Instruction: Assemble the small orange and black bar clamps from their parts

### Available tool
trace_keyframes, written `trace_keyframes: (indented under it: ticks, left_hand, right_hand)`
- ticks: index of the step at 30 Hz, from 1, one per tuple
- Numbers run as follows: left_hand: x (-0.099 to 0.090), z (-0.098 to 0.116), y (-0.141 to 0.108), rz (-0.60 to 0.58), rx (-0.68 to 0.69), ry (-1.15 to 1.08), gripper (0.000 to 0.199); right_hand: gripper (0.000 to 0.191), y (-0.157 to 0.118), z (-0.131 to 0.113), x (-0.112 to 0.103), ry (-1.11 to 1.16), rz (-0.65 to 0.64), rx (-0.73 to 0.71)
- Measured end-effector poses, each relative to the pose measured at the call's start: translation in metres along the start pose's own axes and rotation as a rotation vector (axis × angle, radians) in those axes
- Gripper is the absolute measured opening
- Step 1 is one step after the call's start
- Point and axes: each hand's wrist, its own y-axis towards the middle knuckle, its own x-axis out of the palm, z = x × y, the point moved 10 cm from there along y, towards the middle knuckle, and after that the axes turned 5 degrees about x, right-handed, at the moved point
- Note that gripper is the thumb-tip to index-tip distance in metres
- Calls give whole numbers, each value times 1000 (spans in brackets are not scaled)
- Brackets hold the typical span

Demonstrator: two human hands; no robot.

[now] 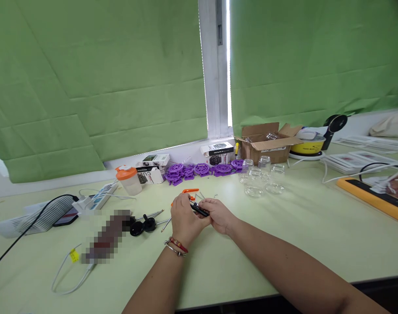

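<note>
Both my left hand [185, 219] and right hand [219, 214] grasp one small black tool [200, 210], its long axis running between them above the surface [284, 226].

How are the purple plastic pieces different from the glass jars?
The purple pieces are coloured and solid to look at; the glass jars are clear. The purple pieces are flat, lined along the wall; the jars are rounded, clustered beside the cardboard box. Both sit on the table, untouched by either hand.

purple plastic parts [202, 170], glass jars [261, 179], cardboard box [267, 146], orange-lidded shaker [129, 179]
</note>
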Motion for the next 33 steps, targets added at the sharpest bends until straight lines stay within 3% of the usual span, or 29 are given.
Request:
trace_keyframes:
  ticks: [21,33]
  left_hand:
    - [1,-1,-1,-22,-7,2,57]
    - [1,-3,0,-27,47,-143,91]
  right_hand:
    - [16,-1,2,3,18,-40,44]
    - [30,-9,-19,8,-17,-72,-34]
